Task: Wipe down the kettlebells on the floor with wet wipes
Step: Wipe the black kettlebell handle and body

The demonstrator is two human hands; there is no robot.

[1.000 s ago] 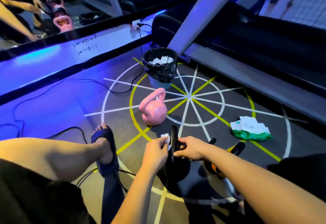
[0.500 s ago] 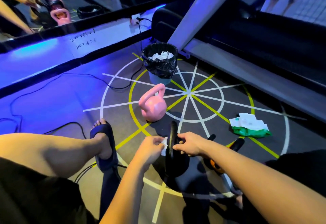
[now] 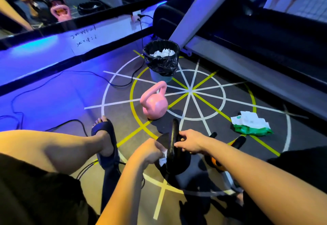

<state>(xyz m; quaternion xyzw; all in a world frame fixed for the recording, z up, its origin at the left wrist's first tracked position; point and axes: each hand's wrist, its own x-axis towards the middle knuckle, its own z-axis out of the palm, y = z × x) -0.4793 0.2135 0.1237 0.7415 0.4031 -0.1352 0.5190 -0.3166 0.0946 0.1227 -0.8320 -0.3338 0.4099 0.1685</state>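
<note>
Wipe travel is running downward. Over the last second the wet wipe (image 3: 162, 159) is moving from the top of the handle of the black kettlebell (image 3: 178, 167) to the lower left leg of that handle, close to the body. The left hand (image 3: 149, 151) is pinching the wipe in curled fingers and pressing it against the handle. The right hand (image 3: 190, 143) is staying clamped round the handle from the opposite side, steadying the weight. The black kettlebell is standing on the floor (image 3: 120, 90) directly in front of the person, nearer than the pink kettlebell (image 3: 154, 103).

Judging by this, the handle is nearing completion and the body is coming next.

Visibility limits are applying as follows:
- The wipe is mostly concealed inside the left hand, so its contact face is not showing.
- The black body is blending into shadow, so wiped and unwiped areas are not distinguishable.
- The orange kettlebell (image 3: 215, 162) is lying largely behind the right forearm.
- Whether the pink kettlebell is already wiped is not determinable.
</note>
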